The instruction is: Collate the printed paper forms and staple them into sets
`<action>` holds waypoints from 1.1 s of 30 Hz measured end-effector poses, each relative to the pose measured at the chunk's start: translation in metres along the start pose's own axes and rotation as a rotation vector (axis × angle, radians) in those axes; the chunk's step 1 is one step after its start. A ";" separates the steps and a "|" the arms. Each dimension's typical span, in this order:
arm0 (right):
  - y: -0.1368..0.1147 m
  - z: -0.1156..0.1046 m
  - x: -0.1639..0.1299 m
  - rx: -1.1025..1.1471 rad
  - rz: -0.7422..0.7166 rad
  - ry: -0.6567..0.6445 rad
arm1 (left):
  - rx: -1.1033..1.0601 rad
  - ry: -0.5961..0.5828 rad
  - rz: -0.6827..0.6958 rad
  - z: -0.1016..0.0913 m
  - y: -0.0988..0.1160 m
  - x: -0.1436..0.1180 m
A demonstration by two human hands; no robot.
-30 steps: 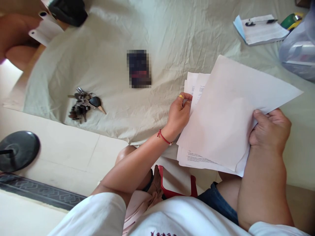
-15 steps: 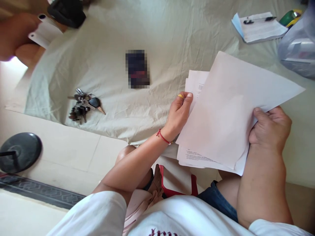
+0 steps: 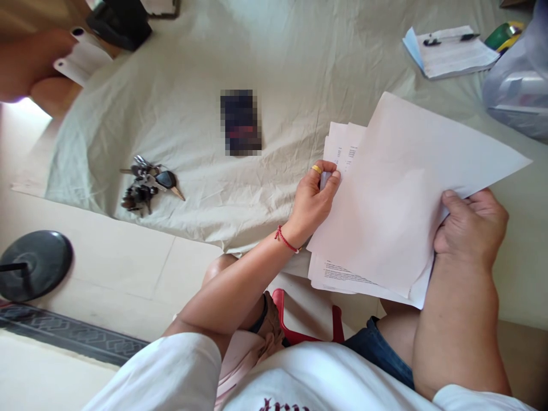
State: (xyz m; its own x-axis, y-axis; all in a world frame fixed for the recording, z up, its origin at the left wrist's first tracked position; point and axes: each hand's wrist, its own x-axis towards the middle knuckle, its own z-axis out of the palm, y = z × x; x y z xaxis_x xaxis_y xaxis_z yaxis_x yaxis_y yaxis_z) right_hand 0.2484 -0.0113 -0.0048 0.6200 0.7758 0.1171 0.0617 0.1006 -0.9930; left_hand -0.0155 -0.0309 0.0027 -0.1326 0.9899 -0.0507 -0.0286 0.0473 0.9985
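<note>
While I sit at the edge of the bed, its wrinkled pale green bedsheet (image 3: pixel 274 51) spreads out ahead of both my hands and carries everything else. Over it, and partly over my lap, I hold the loose stack of white printed paper sheets (image 3: pixel 398 200). My right hand (image 3: pixel 471 231) is closed around the stack's near right edge, thumb on top, taking the weight. My left hand (image 3: pixel 314 200) pinches the left edges of the lower sheets between thumb and fingertips, the top sheet fanned up and away from them.

I judge I am leafing through the pages, separating one from the rest; the next move calls for a light pinch on a single edge while my right hand keeps the others steady.

Beyond my right hand lie a clear plastic bag (image 3: pixel 516 97) and a smaller pile of white papers with a black pen on top (image 3: pixel 454 48), so room is tight there. Left of my left hand the sheet is open as far as the dark blurred rectangular object (image 3: pixel 240 121) and the bunch of metal keys with a black fob (image 3: pixel 148 182).
</note>
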 end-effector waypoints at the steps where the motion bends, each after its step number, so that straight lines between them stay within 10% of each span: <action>1: 0.000 0.000 0.000 0.001 -0.002 -0.003 | 0.001 0.000 -0.001 0.000 0.001 0.000; 33: -0.009 -0.013 0.012 0.129 0.039 0.047 | 0.020 0.077 -0.007 0.001 -0.011 0.005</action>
State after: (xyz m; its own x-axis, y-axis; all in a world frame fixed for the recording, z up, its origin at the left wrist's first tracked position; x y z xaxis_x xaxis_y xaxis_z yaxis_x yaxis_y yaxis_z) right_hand 0.2653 -0.0107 0.0049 0.6562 0.7509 0.0747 -0.0624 0.1527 -0.9863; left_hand -0.0146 -0.0264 -0.0085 -0.2081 0.9764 -0.0585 -0.0102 0.0576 0.9983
